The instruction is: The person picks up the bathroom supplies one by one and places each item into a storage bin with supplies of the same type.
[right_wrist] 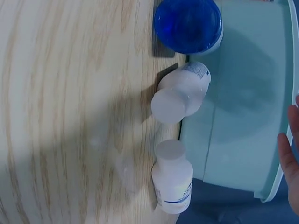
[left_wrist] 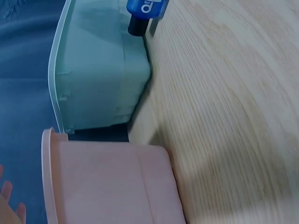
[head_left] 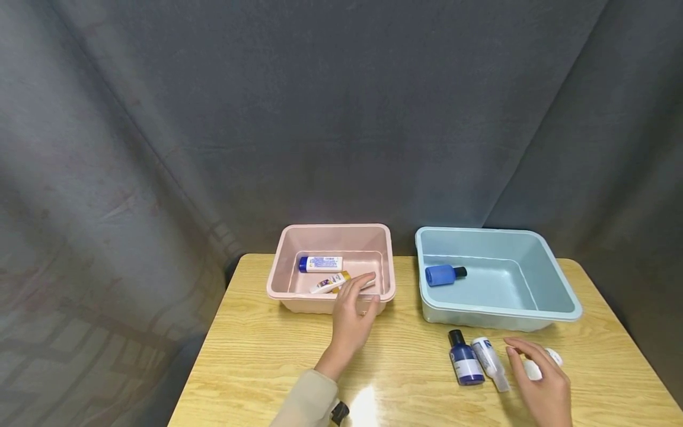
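Observation:
My left hand (head_left: 352,317) reaches over the front rim of the pink bin (head_left: 331,303), its fingers loosely extended and holding nothing. Below its fingertips in the bin, a white tube with a gold cap (head_left: 329,283) and another white item partly hidden by the hand lie near a white tube with a blue cap (head_left: 321,264). My right hand (head_left: 544,382) hovers with relaxed fingers above a white bottle (head_left: 532,369), which it partly covers. To its left lie a white bottle with a clear cap (head_left: 490,362) and a dark blue bottle with a black cap (head_left: 466,363).
A light blue bin (head_left: 501,317) stands right of the pink one, with a blue bottle (head_left: 441,274) lying inside. By my left sleeve a black cap (head_left: 340,411) shows at the near edge of view. Behind the wooden table (head_left: 245,356) hangs a dark grey curtain (head_left: 341,118).

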Demonstrator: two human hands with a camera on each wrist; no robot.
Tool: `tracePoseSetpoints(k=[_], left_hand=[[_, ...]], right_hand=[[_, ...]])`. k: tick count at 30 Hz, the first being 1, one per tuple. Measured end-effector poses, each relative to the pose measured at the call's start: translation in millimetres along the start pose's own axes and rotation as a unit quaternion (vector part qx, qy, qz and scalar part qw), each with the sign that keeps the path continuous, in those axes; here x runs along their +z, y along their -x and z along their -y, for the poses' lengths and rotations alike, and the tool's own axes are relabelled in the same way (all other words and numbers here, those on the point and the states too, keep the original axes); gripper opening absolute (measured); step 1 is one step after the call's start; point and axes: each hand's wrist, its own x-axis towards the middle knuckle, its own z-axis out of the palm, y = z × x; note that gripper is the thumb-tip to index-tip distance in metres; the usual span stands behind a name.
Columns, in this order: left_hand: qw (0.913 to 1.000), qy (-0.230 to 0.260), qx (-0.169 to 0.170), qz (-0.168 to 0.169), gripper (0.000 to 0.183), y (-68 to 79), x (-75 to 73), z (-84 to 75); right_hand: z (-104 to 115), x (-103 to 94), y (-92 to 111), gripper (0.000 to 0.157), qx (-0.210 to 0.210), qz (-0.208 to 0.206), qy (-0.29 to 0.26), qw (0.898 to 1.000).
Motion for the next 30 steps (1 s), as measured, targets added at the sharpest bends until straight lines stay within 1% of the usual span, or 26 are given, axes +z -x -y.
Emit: tracePoseSetpoints(k=[4, 6, 9, 11, 13, 16, 19, 23, 26, 28, 30], left_hand=[[0.9994, -0.014, 0.031, 0.008, 0.042, -2.3, 7.0, -3.7], [0.9989, -0.021, 0.040, 0.012, 0.041, -2.4, 10.2, -5.8], [0.9985, -0.022, 0.046, 0.018, 0.041, -1.8, 15.3, -8.2], [0.9982, -0.026, 0.049, 0.025, 0.042, -1.2, 18.3, -9.5], [0.9974, -0.030, 0.053, 0.039, 0.043, -0.8, 21.2, -10.4], [0.9943, -0.050, 0.067, 0.066, 0.044, 0.0, 25.3, -11.9], [0.9883, -0.082, 0.093, 0.089, 0.045, 0.2, 29.9, -14.0], [0.9775, -0.121, 0.131, 0.112, 0.046, -1.7, 36.5, -17.9], [0.9701, -0.144, 0.139, 0.137, 0.046, -3.4, 40.5, -21.5], [0.9656, -0.157, 0.134, 0.158, 0.047, -4.5, 43.0, -23.3], [0.9589, -0.178, 0.132, 0.177, 0.049, -6.0, 45.7, -24.3]], right_hand=[[-2, -2.3, 0, 0.026, 0.009, -0.012, 0.011, 1.000], [-4, -3.3, 1, 0.025, 0.007, -0.017, 0.012, 1.000], [-7, -5.4, 2, 0.022, -0.001, -0.021, 0.007, 1.000], [-8, -7.3, 3, 0.021, 0.001, -0.023, 0.008, 1.000], [-8, -9.5, 3, 0.021, 0.018, -0.023, 0.017, 0.999], [-7, -12.6, 3, 0.022, 0.047, -0.024, 0.030, 0.998], [-8, -15.5, 3, 0.021, 0.064, -0.027, 0.042, 0.997], [-9, -18.5, 5, 0.019, 0.089, -0.027, 0.060, 0.994], [-10, -19.5, 6, 0.019, 0.105, -0.025, 0.070, 0.992], [-9, -19.4, 7, 0.019, 0.110, -0.024, 0.075, 0.991], [-8, -19.3, 8, 0.020, 0.114, -0.023, 0.080, 0.990]])
